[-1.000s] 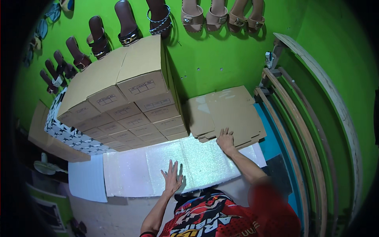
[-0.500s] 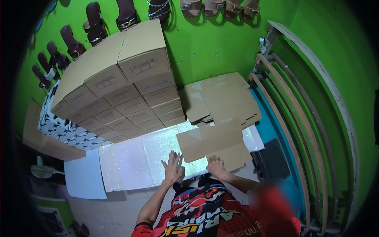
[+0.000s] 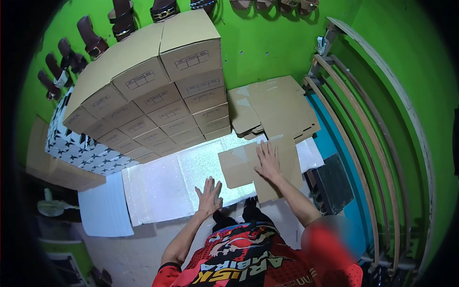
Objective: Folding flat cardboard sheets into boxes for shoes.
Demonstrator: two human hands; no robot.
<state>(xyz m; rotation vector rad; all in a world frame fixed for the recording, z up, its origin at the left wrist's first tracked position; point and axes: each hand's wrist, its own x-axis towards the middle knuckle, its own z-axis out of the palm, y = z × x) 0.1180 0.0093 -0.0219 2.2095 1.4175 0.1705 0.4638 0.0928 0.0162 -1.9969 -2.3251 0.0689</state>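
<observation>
A flat, cut brown cardboard blank lies in front of me on a low table covered with a shimmering whitish sheet. My right hand rests open on the blank, palm down, fingers stretched toward the far side. To the left of the blank, my left hand is open with spread fingers, over the shiny sheet near the table's front edge. Nothing is held in it. Beyond the blank lies a stack of more flat cardboard blanks, overlapping its far side.
Stacked brown boxes rise at the back left, beside star-patterned boxes. Sandals hang along the green wall. A wooden rack runs down the right side. A dark box stands right of the table; a fan is far left.
My right hand has moved forward from the blank's near edge, and its curled fingers are now stretched out flat. My left hand stays nearly in place. The whole view has shifted slightly.
</observation>
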